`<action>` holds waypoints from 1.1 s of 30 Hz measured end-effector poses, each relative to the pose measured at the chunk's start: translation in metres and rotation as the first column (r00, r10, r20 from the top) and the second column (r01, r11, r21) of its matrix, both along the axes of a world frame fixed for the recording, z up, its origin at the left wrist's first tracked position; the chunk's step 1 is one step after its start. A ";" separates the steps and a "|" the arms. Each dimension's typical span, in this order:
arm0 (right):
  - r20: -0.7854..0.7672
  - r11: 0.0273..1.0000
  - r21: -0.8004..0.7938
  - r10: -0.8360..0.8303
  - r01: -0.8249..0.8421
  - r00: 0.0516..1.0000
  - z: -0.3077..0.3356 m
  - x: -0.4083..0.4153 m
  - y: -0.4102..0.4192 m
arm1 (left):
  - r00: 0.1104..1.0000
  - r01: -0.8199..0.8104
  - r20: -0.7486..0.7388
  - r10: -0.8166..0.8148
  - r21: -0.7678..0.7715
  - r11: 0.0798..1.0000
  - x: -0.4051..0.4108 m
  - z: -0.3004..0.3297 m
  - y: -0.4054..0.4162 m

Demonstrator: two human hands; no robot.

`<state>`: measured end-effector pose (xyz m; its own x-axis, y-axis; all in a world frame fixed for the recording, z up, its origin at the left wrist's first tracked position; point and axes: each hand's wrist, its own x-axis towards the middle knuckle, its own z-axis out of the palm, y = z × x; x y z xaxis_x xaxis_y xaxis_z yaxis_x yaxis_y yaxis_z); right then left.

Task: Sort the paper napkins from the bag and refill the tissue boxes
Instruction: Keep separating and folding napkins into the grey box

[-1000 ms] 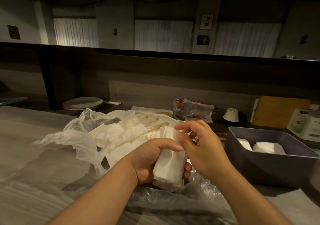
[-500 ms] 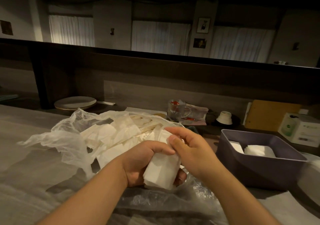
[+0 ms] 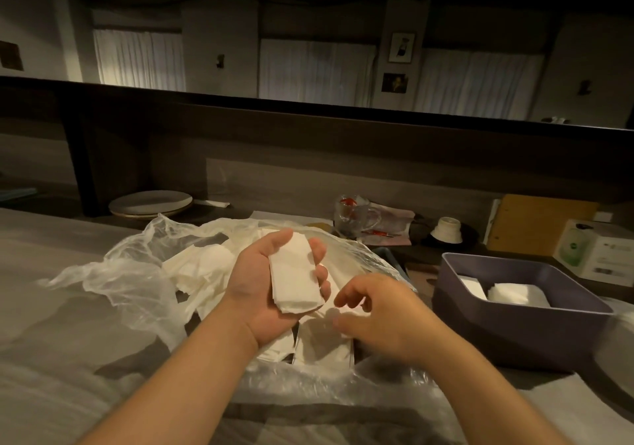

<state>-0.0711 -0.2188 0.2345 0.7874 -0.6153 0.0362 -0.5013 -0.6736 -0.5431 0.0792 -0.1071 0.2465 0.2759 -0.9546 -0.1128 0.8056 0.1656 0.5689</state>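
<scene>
My left hand (image 3: 252, 290) is turned palm up and grips a stack of folded white napkins (image 3: 295, 280), thumb on one side and fingers curled round the other. It hovers over a crumpled clear plastic bag (image 3: 130, 273) holding several loose napkins (image 3: 202, 266). My right hand (image 3: 380, 314) is just right of and below the stack, fingers loosely curled, holding nothing I can see, above more napkins (image 3: 322, 341) in the bag. A purple tissue box (image 3: 514, 328) stands open to the right with folded napkins (image 3: 514, 292) inside.
Behind the bag, on a lower dark counter, are stacked plates (image 3: 151, 202), a glass mug (image 3: 353, 216), an upturned white cup (image 3: 447, 230), a brown board (image 3: 538, 221) and a white carton (image 3: 597, 252). A raised ledge runs across the back.
My right hand has let go of the top of the stack and dropped to the lower right. My left hand has turned palm up and lifted the stack.
</scene>
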 end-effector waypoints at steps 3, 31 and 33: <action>-0.185 0.987 -0.097 0.107 -0.127 0.977 -0.001 0.001 -0.003 | 1.000 0.002 0.019 -0.002 0.003 1.000 0.001 0.000 0.000; 0.534 0.909 0.413 -0.197 -0.050 0.822 0.014 -0.007 0.004 | 1.000 -0.016 -0.022 0.016 0.022 1.000 0.004 0.001 -0.001; 0.600 0.792 0.579 -0.253 -0.194 0.759 0.023 -0.011 0.009 | 0.999 -0.025 -0.031 0.026 0.022 0.999 0.005 0.001 -0.002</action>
